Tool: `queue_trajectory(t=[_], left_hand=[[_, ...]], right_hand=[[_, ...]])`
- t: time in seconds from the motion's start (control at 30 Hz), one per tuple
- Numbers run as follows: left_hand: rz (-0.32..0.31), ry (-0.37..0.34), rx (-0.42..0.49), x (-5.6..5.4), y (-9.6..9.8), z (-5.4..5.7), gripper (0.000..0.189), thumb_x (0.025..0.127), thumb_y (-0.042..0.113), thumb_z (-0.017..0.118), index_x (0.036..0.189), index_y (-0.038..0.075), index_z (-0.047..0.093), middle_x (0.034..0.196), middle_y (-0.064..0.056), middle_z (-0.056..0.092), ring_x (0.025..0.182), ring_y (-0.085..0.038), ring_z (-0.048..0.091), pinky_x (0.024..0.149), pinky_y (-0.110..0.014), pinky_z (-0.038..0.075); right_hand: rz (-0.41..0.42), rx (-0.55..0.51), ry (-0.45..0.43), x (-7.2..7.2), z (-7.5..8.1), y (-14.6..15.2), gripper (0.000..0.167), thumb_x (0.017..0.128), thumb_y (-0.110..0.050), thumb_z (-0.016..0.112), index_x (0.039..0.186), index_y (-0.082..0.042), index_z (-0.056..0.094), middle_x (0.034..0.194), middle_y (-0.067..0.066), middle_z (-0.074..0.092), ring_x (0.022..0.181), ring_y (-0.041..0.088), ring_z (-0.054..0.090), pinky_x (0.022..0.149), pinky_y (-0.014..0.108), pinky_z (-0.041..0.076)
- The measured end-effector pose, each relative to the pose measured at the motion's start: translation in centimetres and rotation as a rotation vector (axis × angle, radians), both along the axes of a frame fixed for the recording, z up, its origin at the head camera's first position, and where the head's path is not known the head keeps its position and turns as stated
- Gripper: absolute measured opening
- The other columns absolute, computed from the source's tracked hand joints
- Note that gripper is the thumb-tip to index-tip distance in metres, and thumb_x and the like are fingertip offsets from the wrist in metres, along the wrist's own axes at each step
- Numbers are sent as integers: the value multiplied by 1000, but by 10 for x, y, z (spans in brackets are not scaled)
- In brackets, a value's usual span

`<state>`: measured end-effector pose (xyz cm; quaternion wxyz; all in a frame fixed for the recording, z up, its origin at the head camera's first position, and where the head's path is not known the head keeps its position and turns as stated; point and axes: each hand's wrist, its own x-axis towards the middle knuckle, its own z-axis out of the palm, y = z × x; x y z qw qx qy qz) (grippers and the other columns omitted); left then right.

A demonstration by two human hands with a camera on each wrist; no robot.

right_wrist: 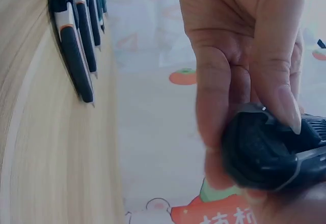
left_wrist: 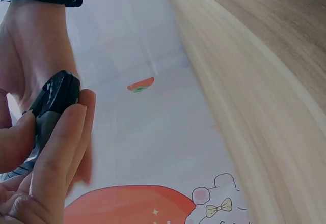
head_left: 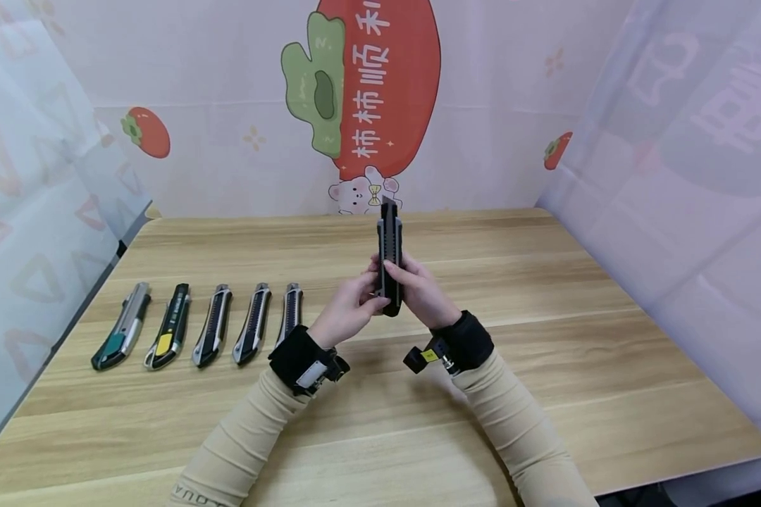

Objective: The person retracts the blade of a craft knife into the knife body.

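A dark utility knife (head_left: 390, 246) stands upright in front of me in the head view, a grey tip showing at its top. My left hand (head_left: 349, 303) pinches its lower end between thumb and fingers. Higher up on the other side, my right hand (head_left: 425, 292) grips the body, thumb lying across the front. The rounded black butt of the utility knife (left_wrist: 62, 92) pokes out between fingers in the left wrist view. In the right wrist view, the utility knife (right_wrist: 260, 155) appears close up, with a thumb and fingers around its end.
Several more utility knives lie in a row at the left of the wooden table (head_left: 545, 408), from a green-and-grey knife (head_left: 122, 327) to a black-and-silver knife (head_left: 292, 310) beside my left wrist. A printed cloth (head_left: 228, 56) hangs behind the table.
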<state>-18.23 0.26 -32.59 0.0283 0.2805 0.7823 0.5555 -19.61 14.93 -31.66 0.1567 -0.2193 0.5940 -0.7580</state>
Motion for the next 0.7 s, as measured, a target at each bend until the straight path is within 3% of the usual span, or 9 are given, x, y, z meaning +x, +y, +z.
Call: queue_trajectory(t=[0.1, 0.23, 0.33, 0.5, 0.7], left_hand=[[25, -4, 4, -2, -2, 1, 40, 82, -3, 50, 121, -3, 42, 110, -22, 56, 91, -27, 60, 71, -27, 52], [39, -10, -14, -4, -4, -2, 39, 82, -3, 51, 120, -4, 43, 109, -22, 57, 92, -27, 59, 71, -27, 52], [46, -6, -35, -5, -4, -3, 39, 81, -2, 52, 119, -5, 43, 108, -22, 57, 93, -27, 59, 69, -27, 52], [35, 17, -58, -5, -6, -3, 41, 80, -3, 53, 119, -7, 42, 112, -23, 55, 97, -28, 57, 74, -28, 51], [-11, -83, -57, -5, -9, 3, 57, 78, -6, 53, 129, -5, 29, 118, -23, 50, 100, -29, 56, 78, -30, 50]], right_hand=[[37, 83, -101, 0, -1, -3, 45, 91, -38, 34, 117, 0, 37, 96, 2, 51, 85, 11, 53, 78, 30, 45], [103, 117, -188, -1, -4, -5, 36, 93, -37, 25, 112, -9, 36, 88, 3, 49, 74, 11, 52, 65, 31, 49], [113, 85, -193, -2, -7, -5, 27, 95, -30, 23, 108, -13, 39, 85, 2, 50, 68, 11, 50, 58, 27, 43], [122, 49, -166, -1, -9, -5, 25, 94, -28, 29, 112, -13, 37, 86, 2, 52, 69, 12, 50, 59, 27, 40], [140, 43, -153, 2, -10, -7, 27, 94, -23, 27, 117, -10, 32, 90, 2, 51, 70, 11, 51, 59, 25, 42]])
